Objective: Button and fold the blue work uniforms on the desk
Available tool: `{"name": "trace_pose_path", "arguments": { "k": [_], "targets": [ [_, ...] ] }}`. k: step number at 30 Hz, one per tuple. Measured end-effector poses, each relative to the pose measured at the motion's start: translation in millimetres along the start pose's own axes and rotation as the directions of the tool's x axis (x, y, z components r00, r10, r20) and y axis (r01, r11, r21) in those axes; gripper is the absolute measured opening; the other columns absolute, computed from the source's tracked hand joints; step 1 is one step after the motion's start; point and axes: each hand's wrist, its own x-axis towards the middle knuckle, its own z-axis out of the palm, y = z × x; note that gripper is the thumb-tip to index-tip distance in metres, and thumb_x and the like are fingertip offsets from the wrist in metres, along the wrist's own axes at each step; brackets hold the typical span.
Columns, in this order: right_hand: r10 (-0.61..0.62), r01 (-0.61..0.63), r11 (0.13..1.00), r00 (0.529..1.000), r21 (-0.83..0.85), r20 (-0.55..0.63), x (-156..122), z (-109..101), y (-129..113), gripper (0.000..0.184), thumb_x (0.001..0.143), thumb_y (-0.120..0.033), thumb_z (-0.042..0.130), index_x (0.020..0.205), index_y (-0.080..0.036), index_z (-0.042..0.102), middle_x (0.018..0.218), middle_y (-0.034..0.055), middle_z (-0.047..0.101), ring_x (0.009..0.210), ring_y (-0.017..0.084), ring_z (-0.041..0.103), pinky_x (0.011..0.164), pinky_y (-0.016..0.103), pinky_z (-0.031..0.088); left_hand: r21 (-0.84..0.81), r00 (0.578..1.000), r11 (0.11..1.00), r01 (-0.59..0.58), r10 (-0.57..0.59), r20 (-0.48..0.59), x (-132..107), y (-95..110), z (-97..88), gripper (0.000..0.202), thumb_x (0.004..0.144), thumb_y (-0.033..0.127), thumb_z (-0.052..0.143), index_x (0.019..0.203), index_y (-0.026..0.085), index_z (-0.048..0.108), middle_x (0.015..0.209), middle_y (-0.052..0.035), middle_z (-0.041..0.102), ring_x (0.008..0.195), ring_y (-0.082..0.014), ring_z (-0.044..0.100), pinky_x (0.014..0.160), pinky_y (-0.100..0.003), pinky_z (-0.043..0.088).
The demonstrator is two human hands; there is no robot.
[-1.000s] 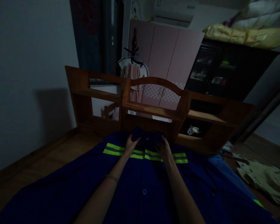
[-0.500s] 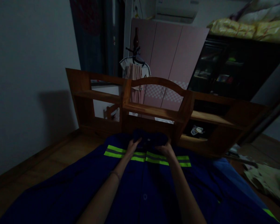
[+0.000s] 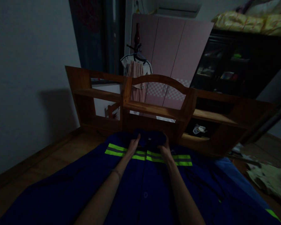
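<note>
Jacket (image 3: 145, 181) already spread front up; collar (image 3: 155, 138) not yet let go.
My left grip (image 3: 133, 145) and right grip (image 3: 165, 148) each pinch one side of it.

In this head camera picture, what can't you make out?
All in the head view:
- Some fingers of the left hand and right hand: hidden at the collar, so each grip is unclear.
- White label: too small to read.
- Blue garment: lower end cut off by the bottom edge.
- Pale cloth: cut off by the right edge.
</note>
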Motion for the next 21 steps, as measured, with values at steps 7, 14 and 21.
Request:
{"name": "trace_pose_path", "arguments": {
  "k": [7,14,21],
  "targets": [
    [0.021,-0.017,0.992,0.999,0.129,-0.031,2.8,-0.9,15.0,0.082,0.067,-0.023,0.065,0.139,-0.028,0.026,0.128,0.0063,0.052,0.11,0.02,0.054,0.096,0.042,0.042,-0.109,0.991,0.994,-0.033,0.046,0.128,7.5,-9.8,5.0,0.045,0.051,0.042,0.08,0.08,0.012,0.062,0.082,-0.0049,0.067,0.076,-0.0193,0.063,0.067,-0.031,0.054],
    [-0.104,0.102,0.994,0.992,-0.023,-0.072,-1.7,2.2,9.2,0.099,0.066,-0.025,0.071,0.144,-0.027,0.009,0.139,0.0098,0.039,0.121,0.02,0.046,0.104,0.042,0.034,-0.209,0.976,0.976,-0.054,0.096,0.193,8.9,-14.8,6.0,0.058,0.064,0.036,0.074,0.111,0.015,0.048,0.11,-0.0127,0.062,0.094,-0.0234,0.063,0.072,-0.038,0.055],
    [-0.115,0.11,0.991,0.991,-0.078,-0.066,-0.9,2.2,10.1,0.101,0.064,-0.024,0.07,0.144,-0.024,0.009,0.141,0.0105,0.037,0.125,0.021,0.042,0.106,0.042,0.031,0.048,0.973,0.987,-0.154,0.144,0.178,2.7,-6.0,9.5,0.041,0.071,0.046,0.066,0.093,0.013,0.059,0.093,-0.0097,0.067,0.08,-0.0201,0.064,0.063,-0.029,0.052]
  ]
}}
